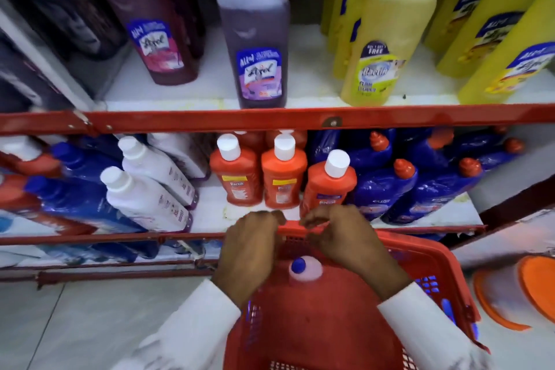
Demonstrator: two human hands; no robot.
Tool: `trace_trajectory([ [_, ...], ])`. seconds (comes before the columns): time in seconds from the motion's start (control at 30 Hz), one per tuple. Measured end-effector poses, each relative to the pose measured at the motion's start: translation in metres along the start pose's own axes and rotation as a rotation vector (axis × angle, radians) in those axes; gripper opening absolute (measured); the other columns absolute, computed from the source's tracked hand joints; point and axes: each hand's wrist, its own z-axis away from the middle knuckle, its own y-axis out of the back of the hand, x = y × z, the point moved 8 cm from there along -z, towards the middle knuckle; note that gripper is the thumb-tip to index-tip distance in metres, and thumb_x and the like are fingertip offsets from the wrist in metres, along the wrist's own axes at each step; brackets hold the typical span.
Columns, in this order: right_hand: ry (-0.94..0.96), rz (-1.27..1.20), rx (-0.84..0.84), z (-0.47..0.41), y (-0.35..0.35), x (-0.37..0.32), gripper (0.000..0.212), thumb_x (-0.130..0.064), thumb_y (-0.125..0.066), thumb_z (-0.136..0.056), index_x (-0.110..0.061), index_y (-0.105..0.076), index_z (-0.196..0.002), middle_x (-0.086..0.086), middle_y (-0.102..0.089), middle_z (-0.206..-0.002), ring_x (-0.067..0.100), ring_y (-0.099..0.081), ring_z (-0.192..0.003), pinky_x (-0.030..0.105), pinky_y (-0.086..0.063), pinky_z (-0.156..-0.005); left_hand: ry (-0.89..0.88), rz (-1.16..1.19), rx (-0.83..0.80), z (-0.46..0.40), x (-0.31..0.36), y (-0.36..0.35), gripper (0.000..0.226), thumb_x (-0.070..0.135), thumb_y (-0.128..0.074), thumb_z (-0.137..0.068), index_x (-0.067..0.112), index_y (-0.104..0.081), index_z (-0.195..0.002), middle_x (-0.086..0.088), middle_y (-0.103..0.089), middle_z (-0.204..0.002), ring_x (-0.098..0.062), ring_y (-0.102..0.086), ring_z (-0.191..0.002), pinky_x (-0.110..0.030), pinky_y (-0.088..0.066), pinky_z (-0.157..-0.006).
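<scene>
Left of the red basket (435, 252), white bottles (144, 198) lean on the lower shelf (210, 213). The left hand (249, 245) curls its fingers round the basket's far edge (292, 227). Just beside it, the right hand (339, 237) pinches that same edge with bent fingertips. Below both wrists, inside the basket, stands a red bottle (315, 309) with a blue cap. Just beyond the basket stand orange bottles (282, 177) with white caps, and to their right blue bottles (435, 189). Right of the basket lies an orange-rimmed lid (510, 294).

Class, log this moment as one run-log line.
left hand grips basket rim | right hand pinches same rim | blue-capped bottle inside basket
</scene>
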Motion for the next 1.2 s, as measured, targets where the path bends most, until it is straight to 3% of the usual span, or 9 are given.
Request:
trace_trajectory([
  [0.13,0.101,-0.033,0.235,-0.007,0.062,-0.076,0.026,-0.026,-0.072,-0.074,-0.034,-0.073,-0.098,-0.018,-0.077,-0.086,0.001,-0.071,-0.074,0.035,-0.061,-0.078,-0.223,-0.071,0.354,-0.01,0.014,0.096,0.019,0.037,-0.059,-0.087,0.03,-0.061,-0.105,0.005,-0.068,-0.104,-0.024,-0.061,-0.097,-0.038,-0.052,-0.076],
  [0.3,0.279,-0.194,0.616,-0.018,0.118,-0.149,0.022,-0.024,-0.071,-0.076,-0.029,-0.066,-0.097,-0.015,-0.074,-0.082,0.003,-0.069,-0.068,0.035,-0.06,-0.07,-0.225,-0.045,0.627,-0.029,-0.012,0.15,0.046,0.039,-0.058,-0.086,0.025,-0.052,-0.129,-0.001,-0.056,-0.138,-0.029,-0.046,-0.128,-0.053,-0.041,-0.103],
  [0.5,0.127,-0.221,0.804,-0.072,0.12,-0.181,0.088,-0.032,-0.085,-0.071,-0.006,-0.038,-0.14,0.014,-0.05,-0.139,0.033,-0.05,-0.129,0.042,-0.043,-0.11,-0.116,-0.086,0.504,-0.074,-0.054,0.14,0.062,0.047,-0.056,-0.088,0.022,-0.04,-0.142,-0.009,-0.039,-0.154,-0.037,-0.026,-0.144,-0.064,-0.012,-0.118],
  [0.6,0.045,-0.307,0.815,-0.095,0.111,-0.191,0.106,-0.044,-0.09,-0.062,-0.008,-0.031,-0.142,0.014,-0.049,-0.139,0.036,-0.049,-0.13,0.052,-0.049,-0.104,-0.11,-0.12,0.435,-0.084,-0.066,0.126,0.055,0.046,-0.052,-0.086,0.022,-0.047,-0.135,-0.01,-0.048,-0.147,-0.037,-0.033,-0.14,-0.064,-0.012,-0.118],
  [0.73,0.04,-0.391,0.869,-0.113,0.113,-0.195,0.094,-0.039,-0.092,-0.058,-0.006,-0.039,-0.128,0.013,-0.056,-0.126,0.034,-0.057,-0.117,0.049,-0.055,-0.095,-0.155,-0.116,0.447,-0.086,-0.07,0.12,0.051,0.045,-0.049,-0.086,0.024,-0.045,-0.132,-0.006,-0.054,-0.137,-0.033,-0.041,-0.132,-0.061,-0.011,-0.119],
  [0.9,0.093,-0.766,0.809,-0.119,0.126,-0.183,0.086,-0.028,-0.086,-0.05,-0.008,-0.045,-0.122,0.016,-0.065,-0.116,0.03,-0.067,-0.1,0.04,-0.062,-0.077,-0.185,-0.081,0.431,-0.089,-0.074,0.118,0.054,0.037,-0.053,-0.081,0.028,-0.043,-0.133,-0.003,-0.052,-0.138,-0.027,-0.041,-0.132,-0.054,-0.002,-0.118],
  [1.0,0.336,-1.03,0.691,-0.108,0.15,-0.19,0.067,-0.012,-0.076,-0.044,-0.008,-0.059,-0.109,0.008,-0.07,-0.092,0.022,-0.065,-0.078,0.03,-0.057,-0.06,-0.187,-0.061,0.422,-0.091,-0.078,0.115,0.056,0.037,-0.053,-0.082,0.03,-0.041,-0.136,-0.001,-0.049,-0.144,-0.025,-0.039,-0.135,-0.053,-0.001,-0.12],
  [1.07,0.544,-1.251,0.449,-0.1,0.161,-0.203,0.06,-0.01,-0.068,-0.034,-0.012,-0.07,-0.094,0.001,-0.07,-0.077,0.02,-0.062,-0.069,0.027,-0.054,-0.061,-0.189,-0.044,0.427,-0.093,-0.08,0.113,0.055,0.036,-0.054,-0.082,0.03,-0.043,-0.136,-0.001,-0.05,-0.143,-0.025,-0.04,-0.135,-0.052,0.001,-0.12],
  [1.2,0.806,-1.544,-0.218,-0.074,0.16,-0.242,0.077,-0.02,-0.067,-0.035,0.001,-0.062,-0.109,0.013,-0.068,-0.09,0.031,-0.065,-0.079,0.036,-0.056,-0.077,-0.182,-0.03,0.46,-0.094,-0.078,0.114,0.051,0.035,-0.049,-0.08,0.026,-0.054,-0.13,-0.002,-0.059,-0.136,-0.027,-0.05,-0.128,-0.051,-0.002,-0.117],
])
